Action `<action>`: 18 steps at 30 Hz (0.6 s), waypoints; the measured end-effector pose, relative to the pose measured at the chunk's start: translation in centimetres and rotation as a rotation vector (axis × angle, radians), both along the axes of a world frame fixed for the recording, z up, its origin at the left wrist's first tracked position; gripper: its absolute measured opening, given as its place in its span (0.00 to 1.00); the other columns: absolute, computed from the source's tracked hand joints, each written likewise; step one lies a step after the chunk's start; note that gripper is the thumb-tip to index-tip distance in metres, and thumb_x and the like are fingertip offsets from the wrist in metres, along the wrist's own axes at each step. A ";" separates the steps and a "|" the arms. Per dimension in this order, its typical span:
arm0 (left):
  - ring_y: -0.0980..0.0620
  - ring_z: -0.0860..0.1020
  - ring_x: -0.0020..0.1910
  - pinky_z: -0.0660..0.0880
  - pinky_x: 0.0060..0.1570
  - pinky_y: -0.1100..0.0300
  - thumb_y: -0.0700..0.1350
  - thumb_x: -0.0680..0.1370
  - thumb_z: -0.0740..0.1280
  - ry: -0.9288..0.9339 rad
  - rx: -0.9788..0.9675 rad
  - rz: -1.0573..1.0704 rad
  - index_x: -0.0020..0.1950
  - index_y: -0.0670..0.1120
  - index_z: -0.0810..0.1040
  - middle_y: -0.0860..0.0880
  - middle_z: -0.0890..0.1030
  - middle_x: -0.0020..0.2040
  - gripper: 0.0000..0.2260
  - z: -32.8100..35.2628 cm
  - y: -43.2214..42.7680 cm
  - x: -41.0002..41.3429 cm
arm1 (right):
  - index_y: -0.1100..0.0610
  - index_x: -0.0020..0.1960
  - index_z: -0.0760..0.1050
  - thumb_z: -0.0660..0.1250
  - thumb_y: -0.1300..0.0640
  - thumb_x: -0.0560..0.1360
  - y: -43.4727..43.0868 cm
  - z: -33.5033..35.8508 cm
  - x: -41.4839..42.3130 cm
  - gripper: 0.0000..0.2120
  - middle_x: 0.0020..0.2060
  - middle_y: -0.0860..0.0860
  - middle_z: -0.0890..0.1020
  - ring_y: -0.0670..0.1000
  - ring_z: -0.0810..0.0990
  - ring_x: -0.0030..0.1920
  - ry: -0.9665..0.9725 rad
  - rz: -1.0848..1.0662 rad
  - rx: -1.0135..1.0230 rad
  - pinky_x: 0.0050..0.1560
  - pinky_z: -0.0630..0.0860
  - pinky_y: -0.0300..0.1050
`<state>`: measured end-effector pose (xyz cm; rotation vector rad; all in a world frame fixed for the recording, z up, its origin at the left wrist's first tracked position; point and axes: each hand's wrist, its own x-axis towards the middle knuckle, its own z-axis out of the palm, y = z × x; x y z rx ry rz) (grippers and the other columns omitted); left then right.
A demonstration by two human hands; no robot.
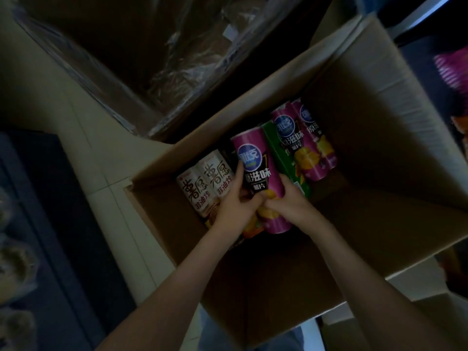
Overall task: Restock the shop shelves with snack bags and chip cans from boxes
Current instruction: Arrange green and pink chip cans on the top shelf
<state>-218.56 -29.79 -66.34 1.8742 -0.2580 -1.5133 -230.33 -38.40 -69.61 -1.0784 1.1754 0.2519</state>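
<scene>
An open cardboard box (379,127) on the floor holds chip cans lying on their sides. Both my hands reach down into it around one purple chip can (255,160). My left hand (235,201) grips its left side, thumb up along the label. My right hand (291,198) grips its right side, and the fingers of both hands meet over the can's lower half. Two white chip cans (202,183) lie left of it. A green can (281,153) and two more purple cans (304,138) lie to its right.
A second cardboard box (131,62) lined with clear plastic film stands behind, touching the first box. A dark shelf unit (50,236) with dim packages runs along the left. Pale floor tiles (83,138) lie between them. Something pink (453,72) shows at the right edge.
</scene>
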 end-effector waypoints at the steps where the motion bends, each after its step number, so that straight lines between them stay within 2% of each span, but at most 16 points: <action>1: 0.58 0.71 0.65 0.74 0.55 0.68 0.42 0.78 0.68 0.021 -0.031 0.002 0.75 0.68 0.51 0.58 0.68 0.70 0.37 0.2 -0.3 -0.1 | 0.49 0.71 0.65 0.73 0.56 0.72 -0.2 0.7 -0.2 0.30 0.54 0.44 0.79 0.45 0.80 0.54 -0.044 -0.055 0.069 0.50 0.76 0.41; 2: 0.62 0.70 0.63 0.74 0.51 0.72 0.42 0.79 0.68 0.046 -0.055 0.007 0.73 0.70 0.50 0.64 0.67 0.67 0.36 0.6 -0.8 -0.2 | 0.47 0.70 0.66 0.72 0.56 0.73 -0.5 1.3 -0.5 0.29 0.56 0.45 0.80 0.45 0.80 0.55 -0.078 -0.097 0.127 0.51 0.77 0.42; 4: 0.65 0.70 0.60 0.75 0.49 0.73 0.42 0.79 0.67 0.097 -0.076 0.022 0.68 0.73 0.50 0.70 0.66 0.61 0.35 1.1 -1.6 -0.2 | 0.44 0.68 0.67 0.72 0.56 0.73 -0.9 1.8 -1.0 0.27 0.59 0.45 0.80 0.46 0.80 0.57 -0.138 -0.156 0.196 0.55 0.77 0.44; 8: 0.63 0.71 0.61 0.76 0.55 0.67 0.43 0.78 0.69 0.102 -0.102 0.003 0.74 0.70 0.49 0.63 0.68 0.66 0.38 1.2 -2.2 -0.2 | 0.44 0.71 0.67 0.77 0.50 0.65 -1.6 1.7 -1.9 0.37 0.62 0.46 0.79 0.49 0.78 0.62 -0.173 -0.127 0.260 0.65 0.73 0.54; 11: 0.59 0.72 0.66 0.75 0.61 0.58 0.42 0.77 0.70 0.060 -0.120 -0.007 0.74 0.70 0.51 0.58 0.69 0.71 0.38 0.9 -1.9 -0.4 | 0.41 0.69 0.69 0.78 0.43 0.59 -2.3 1.2 -2.7 0.41 0.64 0.46 0.77 0.50 0.75 0.65 -0.163 -0.035 0.290 0.68 0.69 0.56; 13: 0.61 0.72 0.65 0.76 0.59 0.61 0.43 0.77 0.70 0.034 -0.126 0.029 0.71 0.73 0.54 0.57 0.69 0.71 0.37 0.6 -1.4 -0.5 | 0.39 0.69 0.68 0.78 0.43 0.60 -3.2 1.0 -3.2 0.39 0.67 0.46 0.73 0.50 0.71 0.68 -0.158 -0.074 0.250 0.69 0.67 0.55; 15: 0.62 0.73 0.63 0.77 0.55 0.63 0.43 0.77 0.71 0.017 -0.102 0.093 0.68 0.75 0.55 0.57 0.70 0.70 0.36 0.2 -0.8 -0.4 | 0.40 0.73 0.62 0.76 0.47 0.67 -4.0 0.4 -3.7 0.39 0.70 0.46 0.68 0.50 0.66 0.71 -0.085 -0.182 0.122 0.69 0.66 0.52; 18: 0.53 0.75 0.65 0.75 0.62 0.47 0.50 0.73 0.73 0.010 -0.061 0.222 0.66 0.79 0.59 0.55 0.72 0.70 0.34 -0.3 0.0 -0.4 | 0.44 0.78 0.52 0.72 0.53 0.73 -4.0 -1.6 -3.5 0.41 0.76 0.50 0.60 0.54 0.60 0.75 0.097 -0.223 -0.049 0.70 0.62 0.54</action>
